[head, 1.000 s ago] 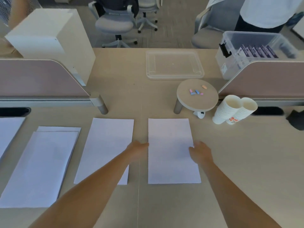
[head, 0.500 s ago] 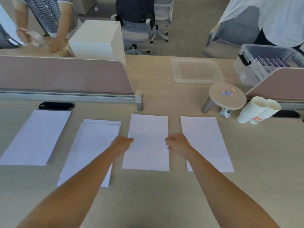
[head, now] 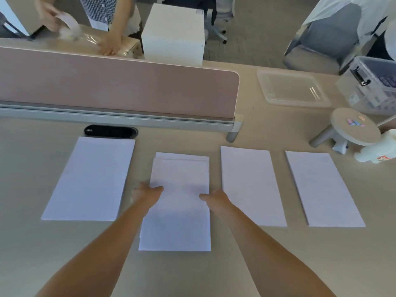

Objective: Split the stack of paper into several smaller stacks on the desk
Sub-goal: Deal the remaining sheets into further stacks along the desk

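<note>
Four piles of paper in a row across the middle of the frame. At far left, far-left stack (head: 90,179), squared and flat, out of harm's way. Next along, left hand (head: 147,191) at the left edge of the ragged stack (head: 180,221), thumb over the top sheet; right hand (head: 214,198) at its right edge, thumb likewise on top (pinching or merely pressing? cannot tell, fingers mostly hidden). Trouble spot right here: top sheets skewed off the ones beneath, apt to fan out or sag in the middle under a lift from the sides. Could also skid rightward into the third stack (head: 250,185), just beside; fourth stack (head: 321,189) farther right, safer. Now the surface: smooth pale desk (head: 192,275), probably slick under paper. Upper left of the frame, pink divider (head: 117,86) with a person (head: 102,18) busy behind; white box (head: 173,33) at top centre; clear tray (head: 291,88), storage bin (head: 372,86), round stand (head: 353,125) and paper cups (head: 377,151) toward the right edge.
</note>
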